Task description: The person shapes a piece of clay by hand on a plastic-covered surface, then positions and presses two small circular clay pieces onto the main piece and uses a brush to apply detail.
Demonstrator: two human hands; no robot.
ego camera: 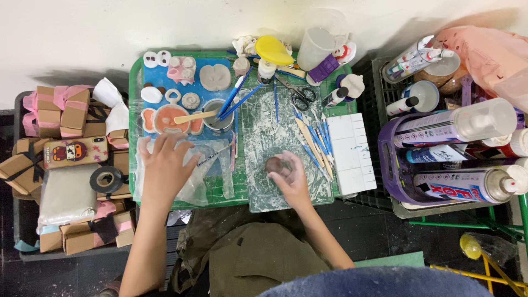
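Observation:
My left hand (168, 165) lies flat with fingers spread on a clear plastic sheet (212, 176) on the green tray table (133, 110). My right hand (290, 177) is curled around a small brownish lump of clay (275, 164), pressing it on the cutting mat (264, 137) smeared with white residue. Several blue-handled sculpting tools (314, 140) lie just right of that hand. An orange and white clay piece (165, 118) with a wooden stick across it sits just beyond my left hand.
Small pale clay shapes (214, 77) and a cup of tools (217, 115) fill the table's back. A white block (352, 154) lies at right, spray cans in a purple basket (390, 181) further right. Cardboard boxes, a phone (75, 151) and tape roll (106, 179) sit left.

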